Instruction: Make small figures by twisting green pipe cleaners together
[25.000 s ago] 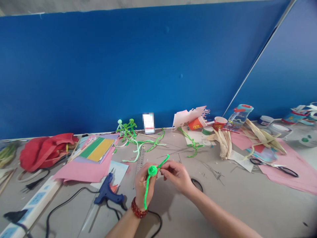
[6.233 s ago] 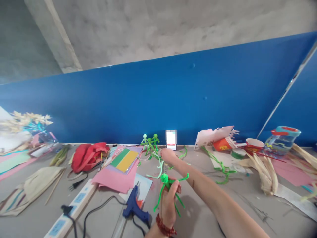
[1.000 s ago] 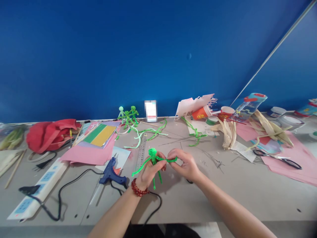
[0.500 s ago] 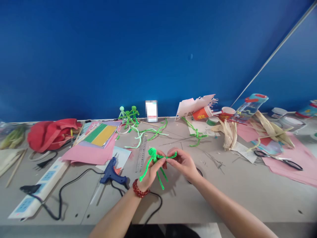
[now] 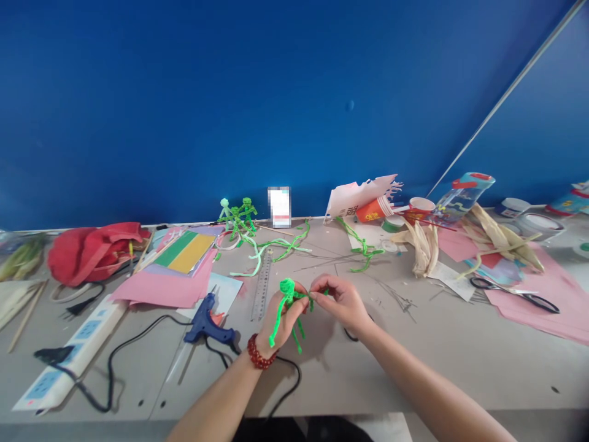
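Note:
A bright green pipe-cleaner figure point(image 5: 289, 299) with a coiled round head is held just above the grey table point(image 5: 414, 356). My left hand point(image 5: 281, 322), with a red bead bracelet on the wrist, is closed around its body from below. My right hand point(image 5: 341, 301) pinches the figure's right arm between thumb and fingertips. The figure's left arm and legs hang down past my left hand. Several finished green figures point(image 5: 237, 218) stand at the back by the blue wall.
A blue glue gun point(image 5: 204, 324) and its black cord lie left of my hands, with a metal ruler point(image 5: 262, 285), pink paper point(image 5: 165, 288), a power strip point(image 5: 73, 353) and a red bag point(image 5: 89, 252). To the right are loose green pipe cleaners point(image 5: 361, 248), corn husks point(image 5: 421, 252), paper cups point(image 5: 375, 210) and scissors point(image 5: 515, 294).
Earlier I wound the head and reached to the back. In the last second my right fingers slid in along the figure's right arm, which now looks shorter and bent; the left arm droops lower.

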